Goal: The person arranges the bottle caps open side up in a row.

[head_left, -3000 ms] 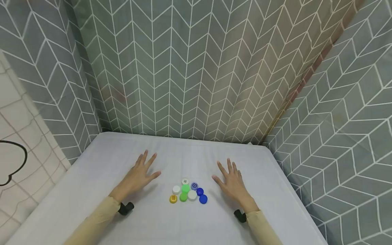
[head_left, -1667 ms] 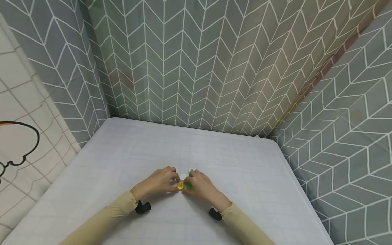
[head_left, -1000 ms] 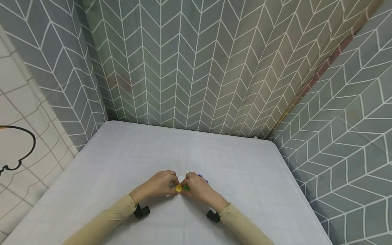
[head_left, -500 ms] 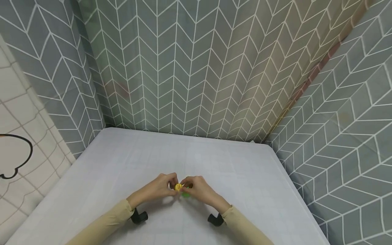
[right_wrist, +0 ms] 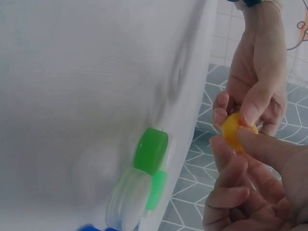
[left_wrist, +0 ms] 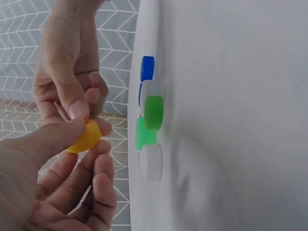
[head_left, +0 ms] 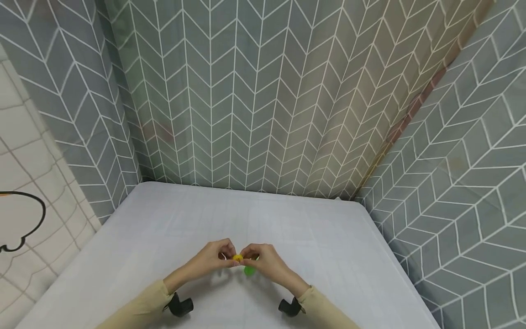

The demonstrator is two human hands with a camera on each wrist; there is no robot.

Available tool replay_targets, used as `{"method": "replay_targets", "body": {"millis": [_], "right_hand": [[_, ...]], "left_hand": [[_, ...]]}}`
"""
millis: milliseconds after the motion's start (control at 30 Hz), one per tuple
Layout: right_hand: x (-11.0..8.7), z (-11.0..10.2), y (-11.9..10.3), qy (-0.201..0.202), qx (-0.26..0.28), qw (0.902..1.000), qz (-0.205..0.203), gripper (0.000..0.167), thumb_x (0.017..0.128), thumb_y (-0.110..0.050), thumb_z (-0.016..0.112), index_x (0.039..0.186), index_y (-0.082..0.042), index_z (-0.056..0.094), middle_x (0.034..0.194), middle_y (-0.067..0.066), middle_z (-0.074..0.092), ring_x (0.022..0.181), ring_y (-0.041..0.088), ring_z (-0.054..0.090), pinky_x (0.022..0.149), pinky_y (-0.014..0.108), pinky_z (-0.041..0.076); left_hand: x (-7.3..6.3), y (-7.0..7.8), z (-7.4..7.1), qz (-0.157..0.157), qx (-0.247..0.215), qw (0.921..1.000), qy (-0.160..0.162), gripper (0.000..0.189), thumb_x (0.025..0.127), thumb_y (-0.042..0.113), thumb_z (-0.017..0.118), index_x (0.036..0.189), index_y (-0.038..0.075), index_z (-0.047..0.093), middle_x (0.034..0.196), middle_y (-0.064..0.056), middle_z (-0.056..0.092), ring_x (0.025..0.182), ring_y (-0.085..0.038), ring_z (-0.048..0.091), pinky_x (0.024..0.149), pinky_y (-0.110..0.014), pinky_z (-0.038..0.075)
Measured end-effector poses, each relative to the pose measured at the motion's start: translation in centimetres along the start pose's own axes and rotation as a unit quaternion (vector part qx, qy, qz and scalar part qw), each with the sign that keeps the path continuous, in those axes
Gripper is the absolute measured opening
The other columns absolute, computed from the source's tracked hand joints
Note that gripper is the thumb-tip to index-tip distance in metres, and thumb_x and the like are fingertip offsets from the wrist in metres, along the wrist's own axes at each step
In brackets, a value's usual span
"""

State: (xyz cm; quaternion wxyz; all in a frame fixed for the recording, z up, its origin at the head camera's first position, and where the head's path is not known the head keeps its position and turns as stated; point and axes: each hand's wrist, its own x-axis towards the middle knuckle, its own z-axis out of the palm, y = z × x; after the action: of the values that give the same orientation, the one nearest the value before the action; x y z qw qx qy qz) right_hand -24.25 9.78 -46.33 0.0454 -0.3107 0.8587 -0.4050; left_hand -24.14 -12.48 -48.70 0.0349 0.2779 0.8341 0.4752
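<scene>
Yellow cap: we have the yellow cap (left_wrist: 89, 137) lifted clear of the tabletop (head_left: 246, 214), between left and right edges, well short of the far edge.
Left grip: our left hand (head_left: 210, 257) pinches the yellow cap between thumb and fingers.
Right grip: our right hand (head_left: 268, 261) pinches the same cap from the other side; both thumbs come together at it.
Writing on cap: we see reddish marks on its face in the right wrist view, too blurred for us to read.
Dark green cap: we see a dark green cap (right_wrist: 151, 150) on the tabletop, below our hands; its side looks plain.
Light green cap: we have a light green cap (right_wrist: 157, 190) just beyond it, toward the far edge.
White cap: we see a white cap (left_wrist: 153, 162) on the left-edge side of the greens.
Ribbed cap: we see a clear-whitish ribbed cap (right_wrist: 127, 199) beside the dark green one, on the right-edge side.
Blue cap: we see a blue cap (left_wrist: 147, 68) farther toward the right edge.
Backdrop: we face a grey curtain (head_left: 246, 100) with white chevron lines, past the far edge.
</scene>
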Motion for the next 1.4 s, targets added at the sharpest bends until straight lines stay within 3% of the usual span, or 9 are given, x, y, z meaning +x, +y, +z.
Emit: {"method": "replay_targets", "body": {"millis": [200,433,567,833,1100,1400], "right_hand": [[-0.2,0.4,-0.1,0.003,0.012,0.9999,-0.008,0.009,0.086,-0.018,0.072,0.094,-0.015,0.071,0.087,0.000,0.075,0.075,0.002,0.067,0.064,0.016,0.051],[-0.2,0.2,-0.7,0.010,0.009,0.9997,-0.019,0.009,0.087,-0.012,0.071,0.095,-0.014,0.071,0.089,0.000,0.074,0.075,0.001,0.066,0.064,0.017,0.052],[-0.2,0.2,-0.9,0.004,0.004,0.9997,-0.025,0.008,0.087,-0.012,0.070,0.095,-0.014,0.072,0.090,-0.001,0.074,0.075,0.000,0.064,0.065,0.017,0.052],[-0.4,0.2,-1.3,-0.008,-0.009,0.9992,-0.037,0.017,0.088,-0.021,0.071,0.101,-0.013,0.075,0.096,-0.004,0.074,0.075,-0.001,0.063,0.065,0.017,0.052],[0.0,0.3,-1.6,0.013,-0.019,0.9992,-0.033,0.037,0.086,-0.018,0.073,0.121,-0.006,0.065,0.103,0.003,0.073,0.080,0.002,0.064,0.069,0.018,0.052],[-0.2,0.2,-2.1,0.026,-0.032,0.9988,-0.026,0.028,0.085,-0.015,0.074,0.112,-0.009,0.070,0.103,0.002,0.072,0.078,0.001,0.062,0.066,0.016,0.051]], "left_hand": [[-0.7,-0.1,-0.1,-0.035,-0.021,0.9991,0.010,0.024,0.088,0.041,0.068,0.092,0.018,0.063,0.085,0.008,0.072,0.080,-0.007,0.065,0.073,-0.024,0.051],[-0.7,0.0,-0.6,-0.051,-0.047,0.9975,0.015,0.023,0.087,0.039,0.070,0.090,0.016,0.065,0.085,-0.001,0.072,0.079,-0.016,0.066,0.068,-0.026,0.050],[-0.8,0.0,-0.8,-0.057,-0.055,0.9968,0.014,0.023,0.085,0.036,0.073,0.088,0.015,0.065,0.084,-0.002,0.072,0.077,-0.014,0.065,0.068,-0.026,0.050],[-1.0,-0.1,-0.8,-0.045,-0.023,0.9986,0.016,0.023,0.082,0.040,0.075,0.089,0.020,0.066,0.084,0.007,0.070,0.078,-0.010,0.064,0.068,-0.026,0.050],[-0.9,0.9,-1.2,-0.028,-0.008,0.9993,0.023,0.044,0.082,0.034,0.076,0.120,0.014,0.064,0.092,0.004,0.068,0.084,-0.008,0.062,0.073,-0.024,0.051],[-1.0,1.9,-0.9,-0.027,0.037,0.9982,0.038,0.033,0.081,0.032,0.077,0.110,0.019,0.068,0.093,0.008,0.066,0.091,-0.019,0.062,0.075,-0.023,0.051]]}}
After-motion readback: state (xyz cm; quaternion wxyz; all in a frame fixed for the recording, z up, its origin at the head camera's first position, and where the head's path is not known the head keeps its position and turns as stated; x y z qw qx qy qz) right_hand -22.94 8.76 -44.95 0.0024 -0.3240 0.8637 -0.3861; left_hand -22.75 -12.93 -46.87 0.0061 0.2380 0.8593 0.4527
